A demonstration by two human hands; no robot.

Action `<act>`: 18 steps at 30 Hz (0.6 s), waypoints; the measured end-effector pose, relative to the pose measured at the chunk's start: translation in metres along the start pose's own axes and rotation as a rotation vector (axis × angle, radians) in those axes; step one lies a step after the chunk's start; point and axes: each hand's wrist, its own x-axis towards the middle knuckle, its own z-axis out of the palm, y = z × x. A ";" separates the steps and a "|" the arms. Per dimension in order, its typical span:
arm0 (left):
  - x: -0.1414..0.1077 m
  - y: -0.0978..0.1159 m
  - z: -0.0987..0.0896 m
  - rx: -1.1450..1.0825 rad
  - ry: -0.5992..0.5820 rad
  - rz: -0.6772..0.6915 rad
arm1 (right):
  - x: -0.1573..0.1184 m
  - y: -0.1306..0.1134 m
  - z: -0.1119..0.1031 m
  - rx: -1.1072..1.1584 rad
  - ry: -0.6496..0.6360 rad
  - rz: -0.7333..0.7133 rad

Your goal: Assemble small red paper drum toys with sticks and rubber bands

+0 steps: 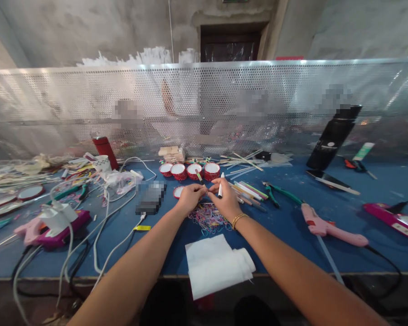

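My left hand [191, 197] is closed in a pinch, its fingertips meeting those of my right hand; what lies between them is too small to make out. A slim dark piece with a green band [199, 176] shows just beyond the left fingers. My right hand [227, 198] is closed, with a white marker pen [220, 190] standing up between its fingers. Below both hands lies a pile of coloured rubber bands [209, 219]. Several red-rimmed white discs [194, 169] stand in stacks just behind, and another disc [177, 192] is partly covered by my left hand.
White cloth [209, 262] hangs over the front edge. Coloured sticks [253, 191], green-handled pliers [285, 194] and a pink glue gun [326, 222] lie right; a black bottle [333, 138] stands behind. Leftward are a phone [151, 198], white cables and a power strip [63, 231]. Perforated metal screen [190, 97] backs the table.
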 end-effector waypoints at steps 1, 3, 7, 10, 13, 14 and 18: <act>-0.001 0.003 0.000 -0.020 -0.003 -0.015 | 0.000 0.000 0.000 0.015 0.002 0.003; -0.003 0.010 0.000 -0.051 -0.018 -0.055 | 0.000 0.000 0.000 0.045 0.012 0.003; -0.007 0.026 -0.005 -0.258 0.003 -0.146 | 0.002 -0.002 -0.003 0.075 0.100 -0.005; -0.008 0.033 -0.012 -0.623 0.028 -0.269 | 0.003 -0.001 -0.005 0.062 0.195 -0.011; -0.006 0.034 -0.017 -0.842 -0.007 -0.368 | 0.004 0.000 -0.004 0.048 0.219 -0.029; -0.006 0.033 -0.018 -0.859 -0.005 -0.379 | 0.004 0.000 -0.004 0.044 0.215 -0.040; -0.006 0.030 -0.017 -0.839 0.057 -0.348 | 0.003 -0.003 -0.003 0.031 0.204 -0.083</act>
